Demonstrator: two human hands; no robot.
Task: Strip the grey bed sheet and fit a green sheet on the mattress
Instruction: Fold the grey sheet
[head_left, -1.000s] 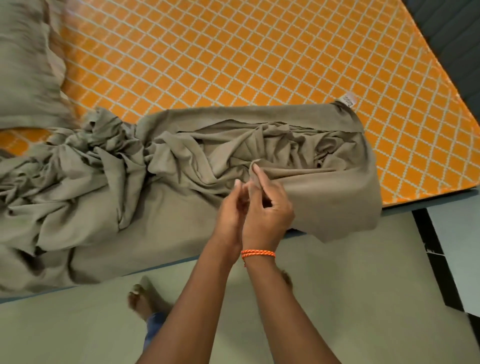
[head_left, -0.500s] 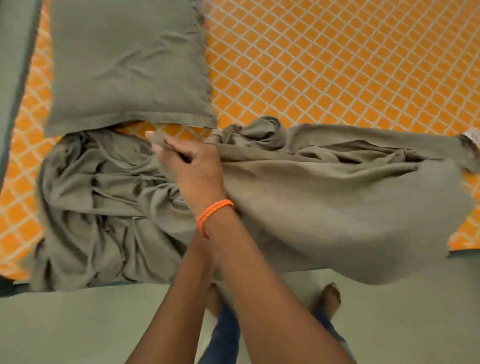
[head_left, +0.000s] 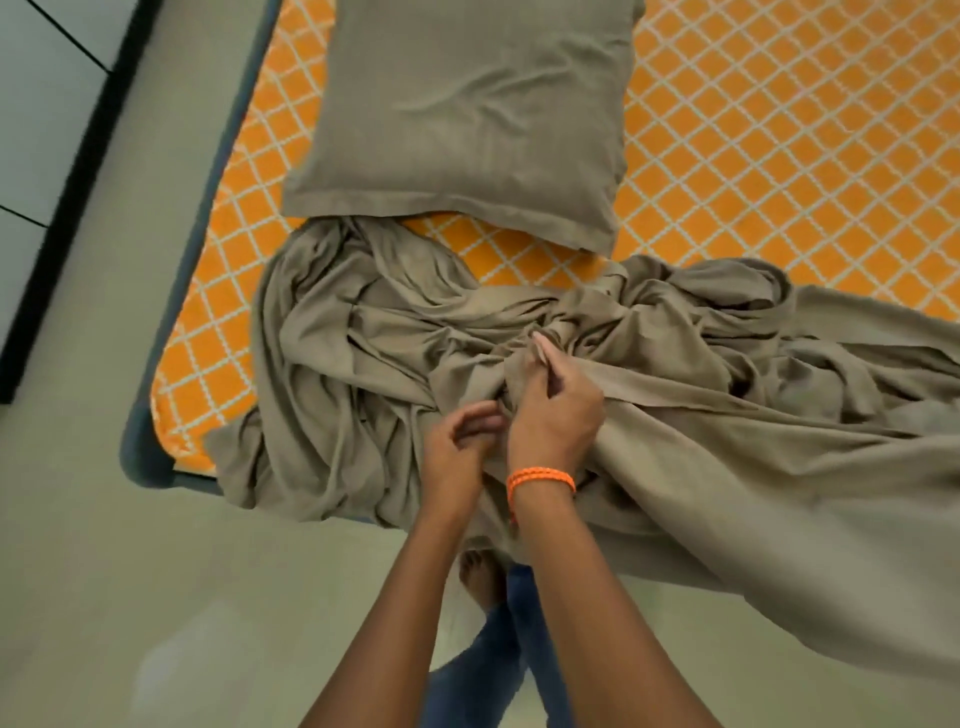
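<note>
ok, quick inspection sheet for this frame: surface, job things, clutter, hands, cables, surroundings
Surface: orange lattice mattress, largely bare.
Job's things: grey sheet bunched at the near edge, partly hanging off; green sheet: nothing seen.
Clutter: grey pillow on the mattress.
Hands: right hand, orange wristband, grips a sheet fold; left hand curled at the sheet, grip unclear.
Cables: nothing seen.
Surroundings: pale floor, dark bed frame.

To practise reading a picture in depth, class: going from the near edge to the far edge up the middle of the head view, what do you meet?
Person's bare foot → left hand → right hand pinching the crumpled grey bed sheet → strip of orange diamond-patterned mattress → grey pillow.
</note>
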